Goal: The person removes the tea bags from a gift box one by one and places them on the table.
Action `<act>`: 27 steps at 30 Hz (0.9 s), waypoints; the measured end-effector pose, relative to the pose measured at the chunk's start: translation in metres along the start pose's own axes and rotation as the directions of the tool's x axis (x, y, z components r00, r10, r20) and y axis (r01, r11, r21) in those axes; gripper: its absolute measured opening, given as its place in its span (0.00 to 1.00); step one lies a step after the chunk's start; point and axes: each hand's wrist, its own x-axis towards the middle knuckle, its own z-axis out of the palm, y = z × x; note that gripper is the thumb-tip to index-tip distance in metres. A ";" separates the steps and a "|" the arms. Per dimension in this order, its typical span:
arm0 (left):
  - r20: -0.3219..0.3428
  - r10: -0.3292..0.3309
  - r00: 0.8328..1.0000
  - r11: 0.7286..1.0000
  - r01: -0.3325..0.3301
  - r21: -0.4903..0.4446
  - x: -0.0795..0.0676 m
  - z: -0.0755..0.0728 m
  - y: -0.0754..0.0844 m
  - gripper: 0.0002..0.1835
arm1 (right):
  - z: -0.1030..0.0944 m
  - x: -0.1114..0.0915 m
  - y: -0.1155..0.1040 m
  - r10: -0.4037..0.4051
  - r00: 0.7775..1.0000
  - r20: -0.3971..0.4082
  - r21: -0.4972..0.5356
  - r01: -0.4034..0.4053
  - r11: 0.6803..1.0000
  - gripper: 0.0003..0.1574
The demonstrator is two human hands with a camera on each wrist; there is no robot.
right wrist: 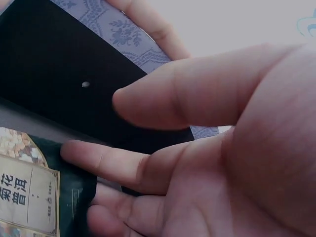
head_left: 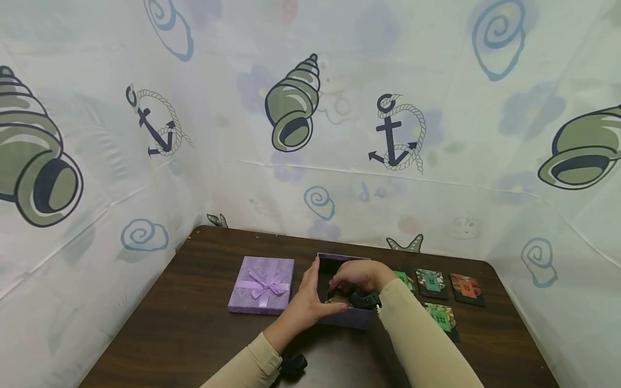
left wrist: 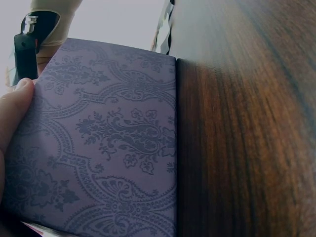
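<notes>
A lilac gift box (head_left: 346, 319) with a black inside stands uncovered on the table; its patterned outer wall (left wrist: 123, 133) fills much of the left wrist view. My left hand (head_left: 308, 302) steadies the near left corner, straight fingers along the left side and thumb over the front rim. Inside the box is my right hand (head_left: 361, 274). In the right wrist view its thumb stands apart from the other fingers, and the fingertips touch the edge of a dark green tea packet (right wrist: 29, 187) with a cream label. The packet's far part is out of that view.
Left of the box lies its lilac lid (head_left: 262, 285) with a ribbon bow. Several more packets lie to the right, among them a green one (head_left: 440, 318) and a red-orange one (head_left: 467, 289). A patterned curtain (head_left: 339, 178) hangs behind the table's far edge.
</notes>
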 end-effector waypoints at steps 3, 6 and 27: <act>0.002 -0.002 1.000 1.000 0.002 0.003 0.000 0.000 0.000 0.75 | 0.000 0.000 0.001 -0.017 1.000 0.001 -0.027 0.018 0.999 0.20; 0.001 -0.004 1.000 1.000 0.004 -0.002 0.001 0.000 0.000 0.75 | 0.000 0.000 0.003 -0.047 0.999 -0.007 -0.039 0.047 0.998 0.18; -0.010 -0.007 1.000 1.000 0.007 -0.001 0.000 0.001 0.002 0.77 | -0.002 -0.010 0.015 -0.230 0.973 -0.019 0.103 0.230 0.968 0.17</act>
